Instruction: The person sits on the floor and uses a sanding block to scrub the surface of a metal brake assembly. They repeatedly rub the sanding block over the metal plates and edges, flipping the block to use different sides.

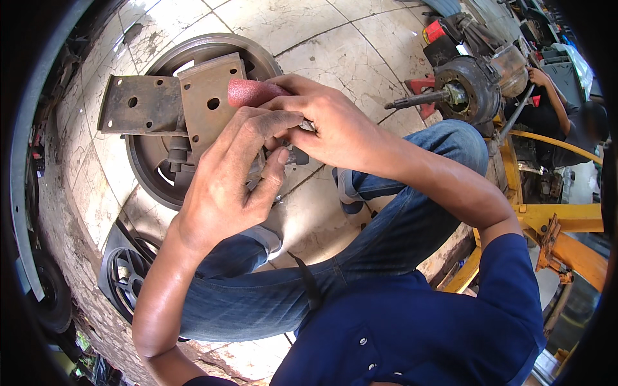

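Note:
A curled piece of reddish, grainy sandpaper (250, 92) sticks out from under the fingers of my right hand (344, 125), which is closed on it. My left hand (225, 174) meets the right, its fingers bent and pinched together. Between the two hands a bit of bright metal (308, 125) shows, mostly covered by fingers. A dark, stubby end (297, 156) juts out below them; its kind is hidden. Beyond my hands a rusty steel plate with holes (199, 96) lies over a darker holed plate (145, 106), both resting on a round metal drum (241, 45).
Pale cracked tiles (322, 38) cover the floor. To the right stand a hub with a shaft (467, 90), a yellow frame (557, 219) and another person crouching (566, 122). A black spoked wheel-like part (125, 270) lies near my left forearm.

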Motion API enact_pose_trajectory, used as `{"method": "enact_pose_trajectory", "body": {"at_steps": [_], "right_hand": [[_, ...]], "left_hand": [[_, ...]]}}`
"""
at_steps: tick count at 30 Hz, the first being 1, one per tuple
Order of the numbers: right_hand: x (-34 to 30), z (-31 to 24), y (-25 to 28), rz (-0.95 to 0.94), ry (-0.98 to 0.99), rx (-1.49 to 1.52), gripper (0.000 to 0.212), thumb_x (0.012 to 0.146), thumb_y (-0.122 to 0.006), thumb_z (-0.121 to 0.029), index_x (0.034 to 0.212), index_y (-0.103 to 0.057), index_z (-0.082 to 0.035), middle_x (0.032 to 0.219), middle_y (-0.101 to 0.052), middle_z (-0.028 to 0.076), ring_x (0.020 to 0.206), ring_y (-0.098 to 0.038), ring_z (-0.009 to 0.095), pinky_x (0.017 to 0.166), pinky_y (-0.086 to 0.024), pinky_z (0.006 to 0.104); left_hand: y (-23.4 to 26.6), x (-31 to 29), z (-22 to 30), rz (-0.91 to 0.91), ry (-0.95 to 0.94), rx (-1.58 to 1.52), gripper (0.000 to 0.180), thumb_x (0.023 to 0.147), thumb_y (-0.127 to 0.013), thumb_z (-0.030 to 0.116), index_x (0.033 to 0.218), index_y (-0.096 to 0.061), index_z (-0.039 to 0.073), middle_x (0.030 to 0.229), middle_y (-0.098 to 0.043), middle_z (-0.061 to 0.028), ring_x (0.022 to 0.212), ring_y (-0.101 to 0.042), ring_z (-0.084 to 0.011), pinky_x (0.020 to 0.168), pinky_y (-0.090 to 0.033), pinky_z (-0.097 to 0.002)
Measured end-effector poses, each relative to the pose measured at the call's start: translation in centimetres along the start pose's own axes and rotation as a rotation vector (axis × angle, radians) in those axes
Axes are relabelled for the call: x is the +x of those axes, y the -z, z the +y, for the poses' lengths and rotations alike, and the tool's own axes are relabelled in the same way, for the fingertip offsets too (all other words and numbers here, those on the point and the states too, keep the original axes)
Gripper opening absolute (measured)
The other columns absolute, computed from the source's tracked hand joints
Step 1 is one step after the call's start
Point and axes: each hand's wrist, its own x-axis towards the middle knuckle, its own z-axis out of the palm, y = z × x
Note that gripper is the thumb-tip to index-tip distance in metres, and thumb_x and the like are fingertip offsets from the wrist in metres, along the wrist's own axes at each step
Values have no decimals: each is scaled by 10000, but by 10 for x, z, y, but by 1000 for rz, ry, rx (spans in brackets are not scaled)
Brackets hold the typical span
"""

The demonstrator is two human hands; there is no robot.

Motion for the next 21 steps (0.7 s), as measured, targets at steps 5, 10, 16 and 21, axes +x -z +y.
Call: {"method": "enact_pose_trajectory", "body": {"at_steps": [5, 10, 16, 21], "right_hand": [[1, -3, 8, -1, -41, -71, 191, 818, -724, -79, 1009, -734, -78, 1183, -646, 62, 951, -695, 319, 828, -571, 419], [3, -6, 12, -79, 0, -145, 260, 776, -749, -57, 1033, -715, -73, 1207, -640, 103, 984, -686, 338, 817, -575, 398], [3, -1, 16, -201, 74, -189, 233, 772, -745, -53, 1000, -696, -50, 1114, -646, 96, 919, -686, 332, 768, -569, 414], [3, 3, 17, -288, 145, -211, 199, 819, -746, -95, 1004, -693, -46, 1007, -648, 87, 857, -697, 299, 758, -561, 419]], "left_hand": [[-1, 0, 4, -11, 16, -51, 350, 863, -625, -74, 1209, -607, -22, 1038, -639, -165, 877, -664, -264, 798, -551, -370], [-2, -4, 4, -107, 34, -31, 310, 874, -641, -35, 1183, -634, -9, 1043, -656, -154, 899, -675, -241, 829, -548, -361], [-4, -4, 5, -292, -149, 198, 314, 804, -712, 22, 1116, -673, 23, 989, -653, -126, 898, -670, -317, 850, -551, -431], [-11, -9, 5, -380, -163, 229, 342, 779, -746, 69, 1115, -685, 49, 906, -631, -88, 863, -658, -278, 845, -553, -421]]}}
